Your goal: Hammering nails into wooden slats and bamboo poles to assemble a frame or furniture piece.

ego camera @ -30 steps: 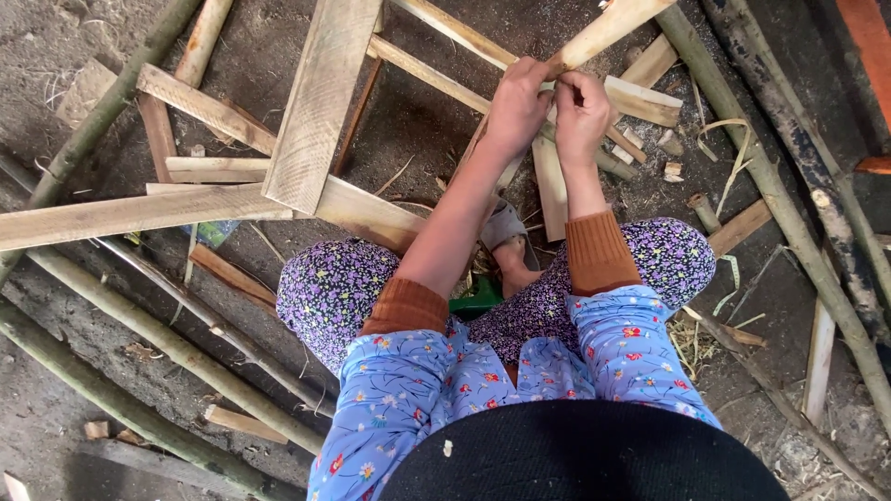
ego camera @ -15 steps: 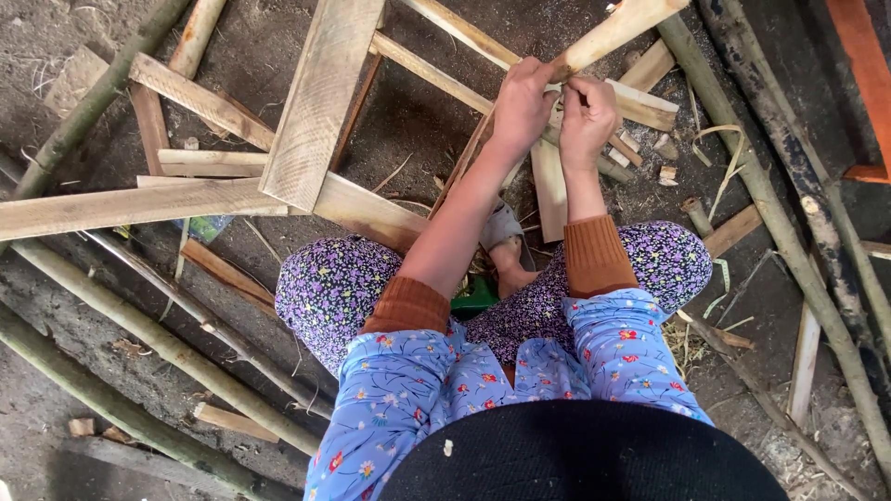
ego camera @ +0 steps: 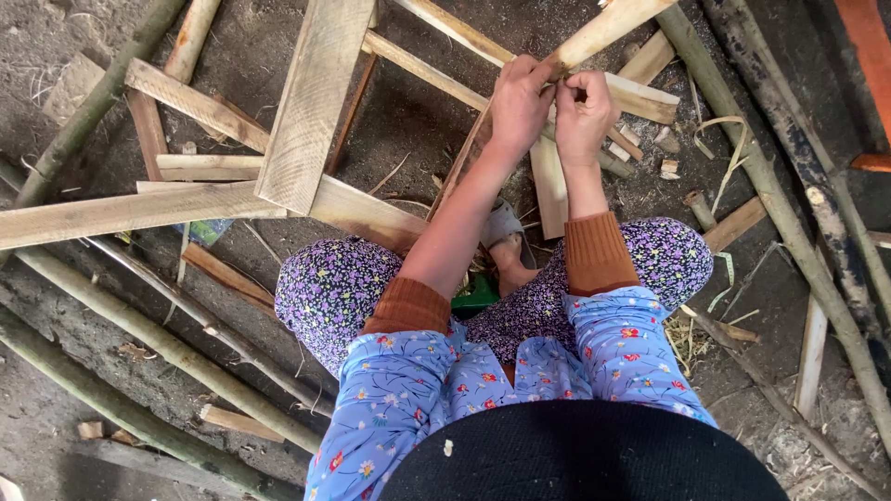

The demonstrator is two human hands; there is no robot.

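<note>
Barely anything's shifted since half a second back: your hands crept a touch upward on the stick, that's it. Your left hand (ego camera: 518,102) is wrapped tight around the pale wooden stick (ego camera: 608,30), which slants up to the right over the wooden frame (ego camera: 316,97). Your right hand (ego camera: 583,111) sits pressed against the left, fingers curled on that same stick. Green poles (ego camera: 158,339) lie on the dirt beside your knees.
</note>
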